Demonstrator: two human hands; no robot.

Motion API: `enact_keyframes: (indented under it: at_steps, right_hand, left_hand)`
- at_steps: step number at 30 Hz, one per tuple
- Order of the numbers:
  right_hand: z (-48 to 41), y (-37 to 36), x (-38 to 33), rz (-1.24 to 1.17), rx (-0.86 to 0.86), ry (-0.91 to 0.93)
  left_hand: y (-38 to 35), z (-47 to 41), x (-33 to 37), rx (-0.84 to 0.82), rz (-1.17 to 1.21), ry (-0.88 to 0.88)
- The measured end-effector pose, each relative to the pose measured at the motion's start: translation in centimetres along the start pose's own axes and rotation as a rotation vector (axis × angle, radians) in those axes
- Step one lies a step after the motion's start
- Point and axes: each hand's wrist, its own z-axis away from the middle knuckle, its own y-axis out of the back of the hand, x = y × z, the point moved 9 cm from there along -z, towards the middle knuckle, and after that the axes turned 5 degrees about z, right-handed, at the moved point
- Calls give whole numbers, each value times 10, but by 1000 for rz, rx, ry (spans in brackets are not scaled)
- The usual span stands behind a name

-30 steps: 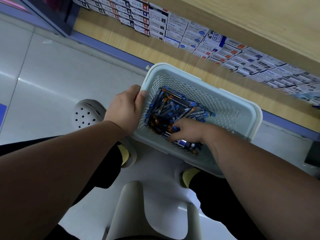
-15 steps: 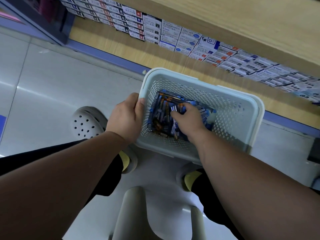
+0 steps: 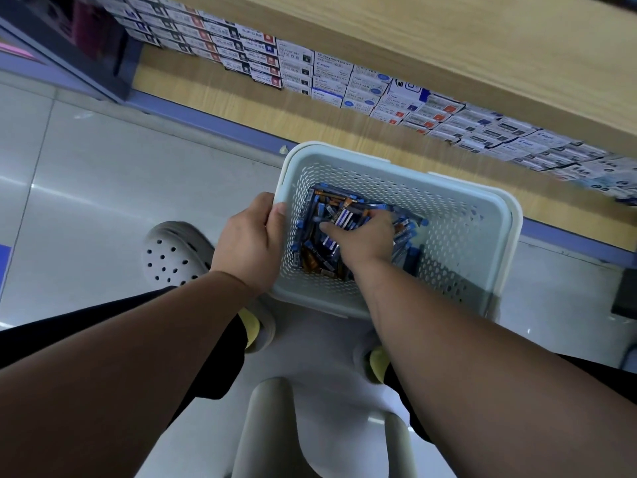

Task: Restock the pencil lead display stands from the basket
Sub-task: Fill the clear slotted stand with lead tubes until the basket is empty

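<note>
A pale perforated plastic basket (image 3: 458, 236) sits on the floor in front of me, tilted toward my left. Many blue and orange pencil lead cases (image 3: 317, 257) lie heaped in its left end. My left hand (image 3: 250, 243) grips the basket's left rim, thumb over the edge. Inside the basket, my right hand (image 3: 365, 236) is down in the heap, its fingers curled round a few blue cases (image 3: 339, 219).
A low wooden shelf (image 3: 241, 108) runs across the back, lined with rows of small white boxes (image 3: 362, 88). Grey tiled floor (image 3: 103, 184) spreads to the left. My clog (image 3: 172, 253) and a stool seat (image 3: 327, 426) lie below me.
My right hand moved from the near end of the heap to its middle and closed on a few cases. The basket shifted a little nearer. My left hand stayed on the rim.
</note>
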Motion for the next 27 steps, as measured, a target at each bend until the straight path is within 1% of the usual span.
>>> enact_keyframes:
  at_steps: [6,9,12,17,21,25,27]
  right_hand:
    - [9,-23,-14,-201,4,-164]
    - [9,-28,-14,-232,47,-236]
    - [6,-33,-14,-211,59,-253]
    - [2,-40,-18,-135,65,-230]
    - [1,-45,-19,-92,22,-125]
    - [0,-46,-19,-46,-54,-53]
    - [-1,-44,-20,-42,-67,-20]
  left_hand:
    - [-1,0,1,-3,-1,1]
    - [-1,-1,0,-12,-1,6]
    - [-1,-1,-1,-14,0,12]
    - [-2,-1,0,-21,13,22]
    - [-3,-1,0,-36,17,33]
    - [-3,-1,0,-36,30,34]
    - [-2,-1,0,-31,36,27]
